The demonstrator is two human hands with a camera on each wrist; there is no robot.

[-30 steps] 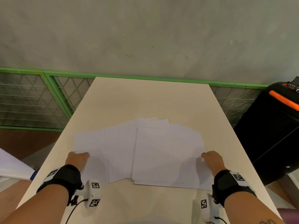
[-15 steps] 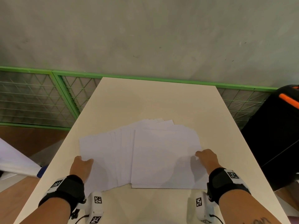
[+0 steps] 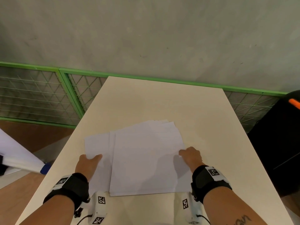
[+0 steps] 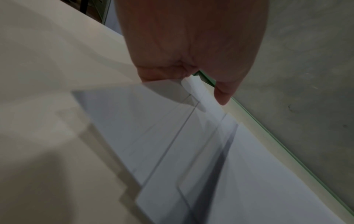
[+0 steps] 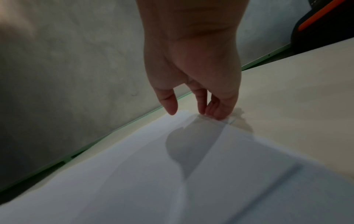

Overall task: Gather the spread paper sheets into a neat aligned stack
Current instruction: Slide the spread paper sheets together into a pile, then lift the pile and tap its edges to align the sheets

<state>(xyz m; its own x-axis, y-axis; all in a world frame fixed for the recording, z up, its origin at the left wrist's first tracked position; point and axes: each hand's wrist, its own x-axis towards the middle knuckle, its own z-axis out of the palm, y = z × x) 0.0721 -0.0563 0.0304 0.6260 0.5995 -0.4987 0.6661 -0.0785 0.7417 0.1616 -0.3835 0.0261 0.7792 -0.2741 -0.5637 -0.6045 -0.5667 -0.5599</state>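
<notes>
Grip, left: left hand (image 3: 88, 164) pinches the left edge of the paper sheets (image 3: 146, 159), thumb on top of the outermost sheet, the other fingers curled under its edge; in the left wrist view the left hand (image 4: 191, 45) shows the thumb tip over the paper sheets (image 4: 172, 136) and the curled fingers meeting the sheet's corner.
Grip, right: right hand (image 3: 191, 157) sits at the right edge of the pile, fingers bent down onto the edge; in the right wrist view the right hand (image 5: 193, 68) has its fingertips (image 5: 218, 116) pressed together on the paper sheets (image 5: 172, 174) at a corner, the thumb held apart and just above the paper. Nothing is lifted by this hand.

Between the two hands: one pile of white sheets, partly fanned. Exact sheet count cannot be told; several stepped edges show at the left side and several offset corners at the far side. One sheet on top covers most of the span from the right hand toward the left; its near edge lies just beyond the wrists.

Under the hands and pile: one cream table (image 3: 162, 103).

On the forearms: two black wristbands with white marker blocks, one per wrist.

Outward from the grip: one green mesh fence (image 3: 48, 95) beyond the table's far edge; one grey wall (image 3: 146, 30) behind it; one black case with orange trim (image 3: 279, 135) beyond the right hand.
</notes>
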